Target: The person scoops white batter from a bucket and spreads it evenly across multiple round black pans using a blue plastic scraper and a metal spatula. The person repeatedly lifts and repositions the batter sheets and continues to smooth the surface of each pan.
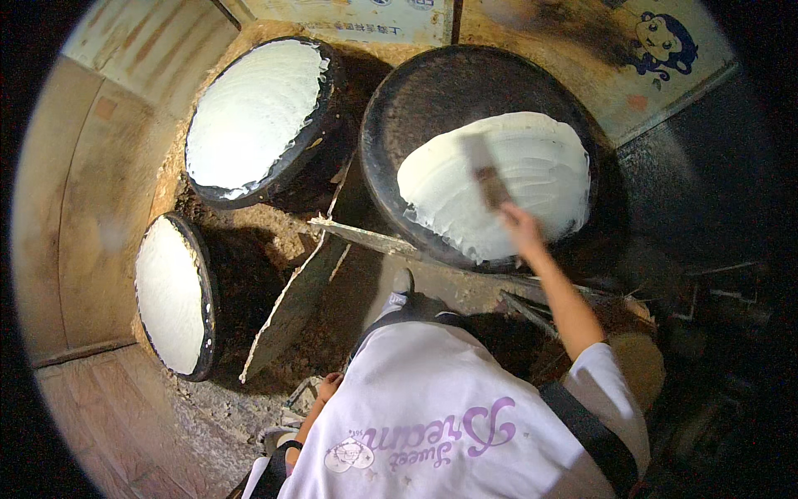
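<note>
My right hand (522,229) grips the handle end of a flat spreader (488,178), blurred, which lies over white batter (548,168) on the large round black griddle (430,103). The batter covers the near and right part of this griddle, with ridged streaks and a ragged near edge; dark surface shows at the far left. My left hand (330,385) hangs low beside my shirt, its fingers curled; whether it holds anything cannot be told.
A second round griddle (280,181) at the upper left and a third (211,312) at the lower left bear white sheets. Thin crusted boards (283,312) stand between the griddles. Stained wall panels (106,206) rise behind. Dark clutter lies at the right.
</note>
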`<state>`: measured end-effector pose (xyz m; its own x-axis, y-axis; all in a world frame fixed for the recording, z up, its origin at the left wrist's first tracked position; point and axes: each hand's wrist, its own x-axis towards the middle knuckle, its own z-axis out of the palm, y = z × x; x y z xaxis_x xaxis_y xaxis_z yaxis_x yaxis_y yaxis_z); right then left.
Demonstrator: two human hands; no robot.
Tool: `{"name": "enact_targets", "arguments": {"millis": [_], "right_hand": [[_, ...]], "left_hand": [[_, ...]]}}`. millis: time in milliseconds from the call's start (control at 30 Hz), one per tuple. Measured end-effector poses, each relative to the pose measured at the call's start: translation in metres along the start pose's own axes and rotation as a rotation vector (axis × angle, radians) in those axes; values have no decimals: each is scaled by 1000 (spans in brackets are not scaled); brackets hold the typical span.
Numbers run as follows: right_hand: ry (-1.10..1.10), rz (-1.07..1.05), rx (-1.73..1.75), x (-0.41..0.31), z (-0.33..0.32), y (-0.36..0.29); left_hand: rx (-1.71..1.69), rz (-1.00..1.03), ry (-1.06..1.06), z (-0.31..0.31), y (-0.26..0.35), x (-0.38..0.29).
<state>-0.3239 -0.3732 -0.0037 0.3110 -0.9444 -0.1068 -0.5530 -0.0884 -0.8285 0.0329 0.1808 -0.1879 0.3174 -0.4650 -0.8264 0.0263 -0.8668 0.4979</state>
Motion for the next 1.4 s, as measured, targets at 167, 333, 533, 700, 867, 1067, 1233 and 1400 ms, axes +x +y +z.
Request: {"name": "enact_targets", "arguments": {"millis": [167,333,533,700,867,1067,1233,1400], "right_hand": [[-55,-4,-648,-6,33,-51],[399,32,-418,51,-72,18],[497,373,343,63,-97,66],[13,78,-198,20,14,-13],[-81,89,-593,26,34,-54],[576,172,-422,74,-97,44],[387,323,362,90,-81,49],[-207,-99,-204,36,19,-42]], "left_hand": [[-362,-9,29,-8,36,-14],[-309,-56,74,-10,32,-17],[85,77,45,-9,-9,7],[-42,-9,-34,-27,29,14],[-120,-46,134,-53,125,-21],[-301,-77,145,-70,173,-33],[-212,-42,63,-64,107,7],[-248,14,44,-37,90,36]]}}
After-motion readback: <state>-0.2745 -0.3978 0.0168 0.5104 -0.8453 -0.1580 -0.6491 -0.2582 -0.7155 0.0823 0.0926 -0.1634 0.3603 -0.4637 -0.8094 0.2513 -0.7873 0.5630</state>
